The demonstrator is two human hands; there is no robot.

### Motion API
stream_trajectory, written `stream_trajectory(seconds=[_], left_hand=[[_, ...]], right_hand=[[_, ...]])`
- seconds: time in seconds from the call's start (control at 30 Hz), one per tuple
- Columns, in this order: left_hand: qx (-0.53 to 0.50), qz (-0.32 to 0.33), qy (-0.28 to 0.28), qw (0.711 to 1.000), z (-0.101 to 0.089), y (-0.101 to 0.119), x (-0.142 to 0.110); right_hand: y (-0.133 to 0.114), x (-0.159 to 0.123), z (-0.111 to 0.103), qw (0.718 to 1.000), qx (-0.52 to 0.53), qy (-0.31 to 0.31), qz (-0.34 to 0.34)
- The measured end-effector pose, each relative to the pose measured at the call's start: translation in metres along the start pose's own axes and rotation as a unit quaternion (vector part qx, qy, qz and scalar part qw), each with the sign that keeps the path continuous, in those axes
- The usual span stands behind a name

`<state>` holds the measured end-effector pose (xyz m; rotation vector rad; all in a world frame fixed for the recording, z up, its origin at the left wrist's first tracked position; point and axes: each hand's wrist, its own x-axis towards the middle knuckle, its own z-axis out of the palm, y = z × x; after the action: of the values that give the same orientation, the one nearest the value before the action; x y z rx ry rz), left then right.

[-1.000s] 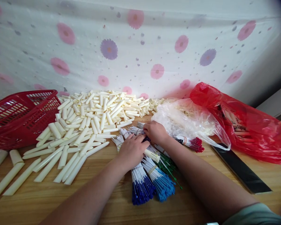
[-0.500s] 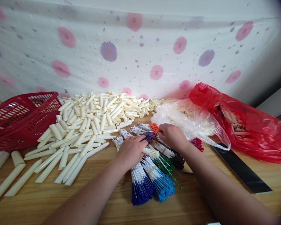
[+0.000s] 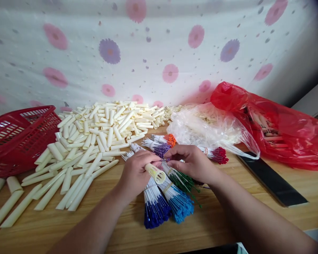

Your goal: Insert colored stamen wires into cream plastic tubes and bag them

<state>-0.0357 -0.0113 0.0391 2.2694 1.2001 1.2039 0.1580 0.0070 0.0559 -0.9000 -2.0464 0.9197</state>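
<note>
Table: wood shows below the bundles, toward the near edge.
Red bag: pale and dark pieces inside.
Basket: far left — contents can't be made out.
Clear bag: pale bits within.
Right hand: thumb and forefinger nearly meeting; can't tell if holding.
Left hand: fingers curled round tube.
Tube: cream, hollow — above the bundles.

We've one left hand, one right hand, at least six colour-tipped bundles centre, dozens of pale tubes left, one red basket, two plastic bags right!
</note>
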Motion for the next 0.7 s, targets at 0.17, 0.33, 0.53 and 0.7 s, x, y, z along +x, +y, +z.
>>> stream_trajectory(seconds=[0.17,0.33,0.53,0.7], left_hand=[[-0.153,-0.149,-0.031,0.977,0.001,0.002,0.0],[-0.236,-0.172,-0.043,0.956,0.004,0.001,-0.002],[-0.196,-0.146,-0.032,0.969,0.003,-0.003,-0.003],[-0.085,-0.095,0.068,0.99,0.002,-0.01,-0.001]], right_hand=[[0.004,-0.003,-0.004,0.997,0.036,0.032,-0.056],[0.002,-0.003,0.009,0.994,0.051,0.079,-0.063],[-0.006,-0.008,0.013,0.981,-0.041,0.157,-0.104],[-0.048,-0.04,-0.021,0.938,-0.086,0.264,-0.209]])
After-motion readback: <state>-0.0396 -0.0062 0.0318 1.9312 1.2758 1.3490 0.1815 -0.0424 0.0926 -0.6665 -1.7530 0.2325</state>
